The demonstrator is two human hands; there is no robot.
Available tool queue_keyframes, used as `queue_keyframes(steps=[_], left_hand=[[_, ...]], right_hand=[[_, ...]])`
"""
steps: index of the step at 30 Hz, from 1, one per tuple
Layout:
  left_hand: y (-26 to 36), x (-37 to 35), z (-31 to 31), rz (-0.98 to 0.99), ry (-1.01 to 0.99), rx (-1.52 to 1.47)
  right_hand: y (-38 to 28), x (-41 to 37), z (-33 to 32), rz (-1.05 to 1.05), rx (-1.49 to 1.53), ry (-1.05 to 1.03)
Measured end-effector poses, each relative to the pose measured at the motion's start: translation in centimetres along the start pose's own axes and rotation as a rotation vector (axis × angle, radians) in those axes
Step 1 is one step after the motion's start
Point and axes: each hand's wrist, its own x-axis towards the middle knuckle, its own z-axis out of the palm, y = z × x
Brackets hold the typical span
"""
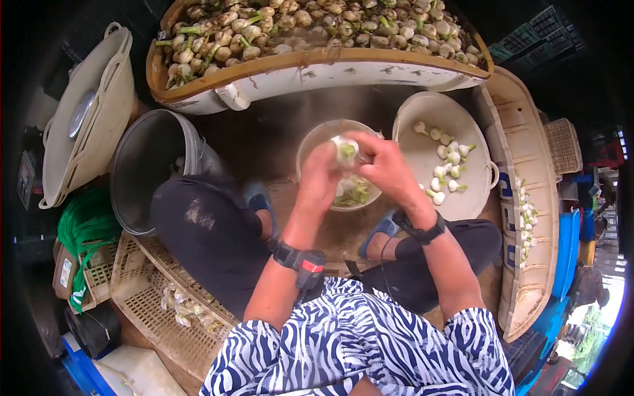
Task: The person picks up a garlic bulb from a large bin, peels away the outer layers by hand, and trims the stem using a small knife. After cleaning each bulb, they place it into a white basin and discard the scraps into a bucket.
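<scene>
Over a round tub [305,148] on the floor between my feet, I hold a white garlic bulb [347,151] with a green cut stem. My left hand [318,173] grips the bulb from the left. My right hand [386,171] is closed at its right side, thumb and forefinger reaching to the bulb. Motion blur hides whether those right fingers pinch the bulb itself or a small tool. Below the hands, pale green peelings [353,191] lie in the tub. To the right, a wide basin [422,109] contains several cleaned bulbs [453,157].
Ahead, a long trough [317,63] is heaped with unpeeled bulbs [290,26]. A dark bucket [148,175] stands left of my knee, near green netting [86,231]. A plastic crate [148,290] with some bulbs is at lower left. Another long container [535,264] borders the right.
</scene>
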Motion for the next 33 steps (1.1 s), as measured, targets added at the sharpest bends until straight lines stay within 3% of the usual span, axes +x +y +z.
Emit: queue_keyframes(steps=[2,3,4,6,7,8,10,12,14,15,16,18,19,21,24,28,30,32,33], left_hand=[[0.1,-0.5,0.7,-0.109,-0.046,0.115],[0.1,-0.7,1.3,-0.125,-0.082,0.146],[0.2,-0.9,1.4,-0.114,-0.08,0.135],[1.0,-1.1,1.0,-0.165,-0.107,0.407],[1.3,-1.0,0.9,-0.141,0.016,0.46],[1.1,-0.6,0.4,-0.141,0.007,0.449],[0.5,0.8,-0.9,-0.005,0.194,0.668],[-0.6,2.2,-2.6,-0.063,0.136,0.736],[-2.5,3.6,-3.4,0.54,-0.14,1.583],[-2.8,2.3,-2.2,0.294,-0.023,1.4],[-2.9,2.4,-1.5,0.416,-0.04,1.431],[-3.6,3.3,0.1,0.241,0.01,1.061],[-3.3,3.3,1.5,0.246,0.013,1.054],[-1.8,3.3,4.1,-0.009,-0.057,0.46],[-0.9,4.4,4.6,-0.043,-0.035,0.373],[-0.9,5.5,1.0,-0.067,0.146,0.126],[-0.6,5.8,-0.4,-0.062,0.147,0.134],[-0.8,5.9,-1.2,0.011,0.163,0.916],[-2.7,6.5,-2.7,0.131,0.116,1.275]], right_hand=[[1.4,1.2,0.9,-0.278,-0.053,0.12],[1.6,1.3,0.7,-0.15,0.061,0.157],[1.6,1.3,0.2,-0.157,0.053,0.146],[1.9,1.3,-1.1,0.133,0.502,0.194],[2.2,0.9,-1.8,0.176,0.585,0.243],[2.8,0.6,-2.5,0.175,0.571,0.246],[4.1,0.3,-4.4,0.195,0.911,0.366],[4.3,-0.4,-6.4,0.209,0.923,0.404],[4.3,-0.5,-8.0,0.226,0.618,0.568],[5.2,-0.4,-9.0,0.191,0.555,0.606],[5.2,-0.2,-9.7,0.174,0.548,0.613],[5.7,-0.4,-10.7,0.224,0.624,0.596],[5.1,-0.3,-10.1,0.233,0.582,0.562],[5.4,-0.1,-7.9,0.285,0.576,0.433],[4.4,0.7,-4.3,0.294,0.787,0.378],[4.6,1.8,-3.2,0.281,1.031,0.363],[4.7,2.1,-4.5,0.247,1.102,0.409],[5.7,2.0,-8.4,0.349,0.604,0.608],[6.3,2.2,-10.0,0.267,0.345,0.733]])
